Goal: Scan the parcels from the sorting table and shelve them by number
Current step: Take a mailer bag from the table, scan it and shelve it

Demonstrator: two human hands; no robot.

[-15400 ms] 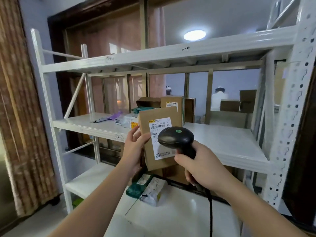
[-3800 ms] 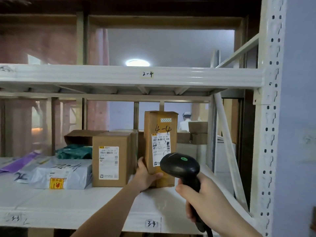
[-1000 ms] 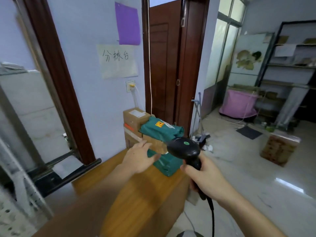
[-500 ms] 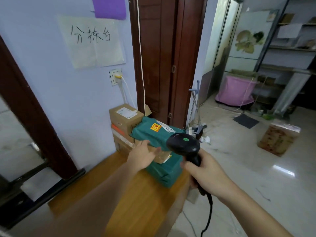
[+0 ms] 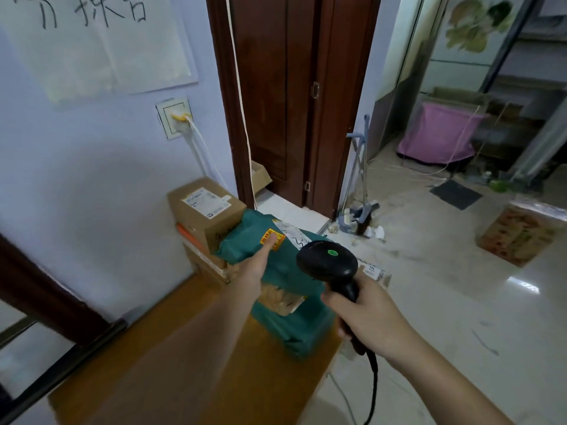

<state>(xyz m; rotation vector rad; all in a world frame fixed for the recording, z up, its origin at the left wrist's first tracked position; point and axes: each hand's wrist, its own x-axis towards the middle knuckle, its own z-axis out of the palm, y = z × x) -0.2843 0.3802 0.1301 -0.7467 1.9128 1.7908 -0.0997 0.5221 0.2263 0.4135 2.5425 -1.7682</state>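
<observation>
Touching crinkly green poly parcel point(image 5: 245, 245), L hand point(image 5: 253, 265) seemingly flat.

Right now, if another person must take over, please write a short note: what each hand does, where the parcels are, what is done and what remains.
Left hand: stretched out, fingertips on the top green parcel near its yellow sticker; not gripping it yet.
Right hand: grips the black scanner, its cable hanging down.
Parcels: green bags stacked at the far end of the wooden sorting table, with a tan parcel between them; cardboard boxes stacked against the wall behind.
Done: nothing visible here is scanned.
Left: lift the top green parcel, scan its label, shelve by number, then repeat for the others.
</observation>
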